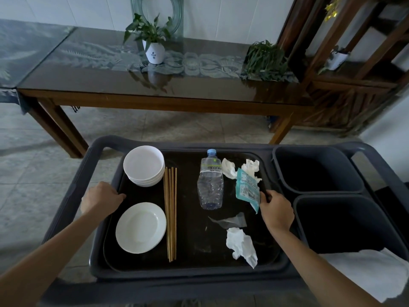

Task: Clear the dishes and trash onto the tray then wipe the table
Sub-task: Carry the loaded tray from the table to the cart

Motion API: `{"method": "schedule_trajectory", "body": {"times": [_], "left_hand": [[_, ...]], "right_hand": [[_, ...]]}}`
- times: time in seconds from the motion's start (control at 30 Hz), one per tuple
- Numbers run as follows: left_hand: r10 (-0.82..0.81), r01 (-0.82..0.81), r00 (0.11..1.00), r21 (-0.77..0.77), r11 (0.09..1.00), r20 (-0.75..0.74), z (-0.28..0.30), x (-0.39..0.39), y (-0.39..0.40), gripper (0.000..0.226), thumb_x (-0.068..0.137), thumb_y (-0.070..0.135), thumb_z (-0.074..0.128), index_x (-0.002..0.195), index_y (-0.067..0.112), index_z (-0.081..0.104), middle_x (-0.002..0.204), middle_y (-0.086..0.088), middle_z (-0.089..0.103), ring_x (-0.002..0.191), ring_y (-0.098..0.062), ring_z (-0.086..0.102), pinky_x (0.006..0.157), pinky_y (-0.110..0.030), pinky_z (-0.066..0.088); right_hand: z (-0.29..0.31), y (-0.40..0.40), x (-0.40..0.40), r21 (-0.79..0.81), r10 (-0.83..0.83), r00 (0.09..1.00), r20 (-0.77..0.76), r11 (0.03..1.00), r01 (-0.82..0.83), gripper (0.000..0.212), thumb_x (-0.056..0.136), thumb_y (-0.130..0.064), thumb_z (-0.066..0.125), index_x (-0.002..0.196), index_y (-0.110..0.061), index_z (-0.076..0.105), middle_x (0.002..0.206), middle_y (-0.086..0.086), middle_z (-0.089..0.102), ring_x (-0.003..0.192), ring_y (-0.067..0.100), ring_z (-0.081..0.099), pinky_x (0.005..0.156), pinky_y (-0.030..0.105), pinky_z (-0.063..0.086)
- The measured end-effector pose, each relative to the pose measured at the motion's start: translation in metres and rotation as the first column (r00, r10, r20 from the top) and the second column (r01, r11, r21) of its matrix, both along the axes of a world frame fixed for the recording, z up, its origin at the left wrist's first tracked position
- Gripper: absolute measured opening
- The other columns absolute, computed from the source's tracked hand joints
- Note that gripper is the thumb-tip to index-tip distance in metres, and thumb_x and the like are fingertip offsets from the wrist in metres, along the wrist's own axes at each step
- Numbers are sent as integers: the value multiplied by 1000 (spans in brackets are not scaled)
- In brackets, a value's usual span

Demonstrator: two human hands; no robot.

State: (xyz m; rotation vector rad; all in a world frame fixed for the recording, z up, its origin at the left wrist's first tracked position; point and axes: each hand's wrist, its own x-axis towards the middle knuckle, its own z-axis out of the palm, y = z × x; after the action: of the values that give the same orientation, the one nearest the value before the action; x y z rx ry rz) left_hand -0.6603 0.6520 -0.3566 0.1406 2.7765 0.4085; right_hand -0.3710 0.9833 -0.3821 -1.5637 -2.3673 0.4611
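The tray [190, 265] is gripped at its left edge by the left hand [99, 199] and at its right edge by the right hand [276, 210], beside the wrapper [246, 191].

tray [190, 265] | holds bowls [143, 166], plate [141, 227], chopsticks [170, 213], bottle [210, 182], tissues [241, 245], wrapper [246, 189]

A single wide-angle view from the person's head looks forward and steeply down, close over the dark tray [190, 265], which fills the lower middle of the frame. Both forearms enter from the bottom corners, the hands [100, 199] at the tray's side edges. Farther off, across the upper half, the glass-topped desk [155, 85] runs left to right against a white wall, its lines bowed by the lens.
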Motion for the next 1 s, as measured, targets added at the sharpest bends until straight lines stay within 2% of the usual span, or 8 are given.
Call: {"method": "schedule_trajectory", "body": {"times": [0.2,0.4,0.53,0.57,0.63,0.73,0.83,1.0], "left_hand": [[153,-171,983,193,966,102,1,3,-10,13,72,19,88,71,21,75,68,-10,71,76,-34,70,80,-47,60],[220,-250,965,245,937,144,-5,10,-16,12,76,13,84,86,17,79,83,-10,74,78,-32,70,81,-43,60],[310,-464,876,471,750,369,-3,8,-26,18,84,7,76,99,-3,75,93,-18,73,75,-28,67,68,-32,63],[302,-534,830,509,675,470,2,8,-29,23,89,10,71,104,-7,71,100,-21,71,80,-29,67,67,-31,63],[231,-650,713,500,573,662,15,7,-32,37,97,24,58,116,-7,64,115,-22,66,101,-33,64,88,-39,59],[129,-726,582,441,527,803,31,4,-40,67,96,49,44,133,-7,54,133,-23,55,134,-37,46,114,-48,34],[85,-724,578,461,513,812,38,9,-45,81,93,60,39,140,-5,49,149,-22,46,143,-36,36,118,-50,27],[45,-727,606,530,437,794,34,30,-48,84,93,63,37,146,-3,44,156,-19,38,148,-31,29,122,-46,20]], "right_hand": [[0,6,1,-75,3,1000,-19,997,-4,22,93,-27,67,106,-11,74,94,7,72,78,22,65,51,20,31],[12,14,2,-213,14,999,31,977,-7,19,93,-19,67,108,-16,79,104,11,76,97,32,70,72,27,46],[17,22,5,-252,-57,998,-12,966,52,28,86,-28,80,111,-17,79,107,4,78,106,27,70,90,34,54],[17,23,5,-286,-92,996,-19,955,83,26,84,-31,81,107,-18,80,103,3,78,103,26,71,91,36,56],[15,29,6,-404,-208,973,-99,902,151,20,84,-36,79,92,-18,83,87,4,78,87,25,74,88,40,60],[21,34,4,-652,-381,898,-221,742,154,38,96,-40,62,93,-6,78,86,7,76,81,22,74,86,41,62],[31,33,6,-748,-416,881,-227,653,116,56,104,-49,44,109,-2,74,100,12,74,93,26,72,92,40,59],[41,20,15,-773,-389,884,-261,633,50,68,105,-58,30,124,-6,70,123,14,70,112,28,67,97,40,53]]}}
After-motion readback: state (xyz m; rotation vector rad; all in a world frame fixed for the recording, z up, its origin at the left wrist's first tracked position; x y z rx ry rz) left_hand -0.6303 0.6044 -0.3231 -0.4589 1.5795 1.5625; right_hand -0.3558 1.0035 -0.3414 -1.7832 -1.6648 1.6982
